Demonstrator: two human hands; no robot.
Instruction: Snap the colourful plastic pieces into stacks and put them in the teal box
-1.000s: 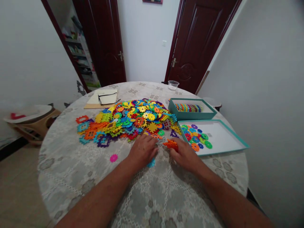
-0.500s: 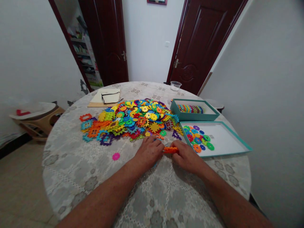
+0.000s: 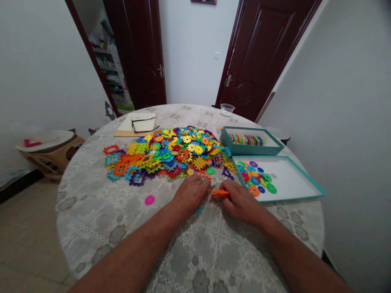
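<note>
My right hand (image 3: 238,199) is closed on an orange plastic building piece (image 3: 219,193), which sticks out to the left between thumb and fingers. Just left of it, my left hand (image 3: 193,191) is closed with its fingers curled; what they hold, if anything, is hidden. A small greyish tip shows by its fingertips, too blurred to name. Under the left wrist a blue piece (image 3: 198,210) peeks out on the tablecloth. Beyond both hands rises a heap of colourful interlocking plastic pieces (image 3: 174,152), round notched discs and square frames. A pink disc (image 3: 149,200) lies apart on the left.
On the right, a teal box lid (image 3: 293,183) holds loose discs. Behind it, a teal box (image 3: 251,150) holds rows of discs. Black glasses (image 3: 143,131) rest on a pale notebook (image 3: 128,122) at the back left. A clear plastic bowl (image 3: 227,110) stands at the far edge.
A gap has opened between my left fingers and the orange piece, which stays in my right hand. More of the blue piece shows below my left wrist. The view has shifted slightly.
</note>
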